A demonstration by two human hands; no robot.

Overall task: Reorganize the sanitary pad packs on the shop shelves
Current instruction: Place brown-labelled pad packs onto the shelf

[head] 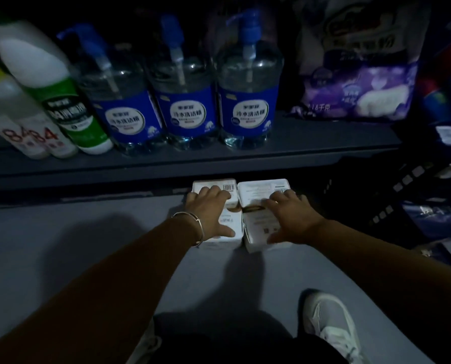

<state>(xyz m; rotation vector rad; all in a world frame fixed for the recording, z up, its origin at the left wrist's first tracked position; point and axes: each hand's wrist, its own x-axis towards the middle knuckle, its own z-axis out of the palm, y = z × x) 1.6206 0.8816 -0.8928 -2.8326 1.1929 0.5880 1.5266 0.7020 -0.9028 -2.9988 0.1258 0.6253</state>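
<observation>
Two white pad packs lie side by side on the grey floor, their far ends just under the lowest shelf edge. My left hand [210,211], with a metal bangle on the wrist, lies spread on top of the left pack [228,224], thumb at its near end. On the right pack [256,224] rests my right hand [288,216], fingers spread, thumb near the front edge. The packs touch along their long sides. Both have barcodes on top.
The dark shelf [166,164] above carries three clear pump bottles with blue labels [242,111], a white and green bottle [69,106] and a purple bag [355,90]. Dark blue packs and a black crate [381,195] crowd the right. My white shoe [332,327] is on the floor.
</observation>
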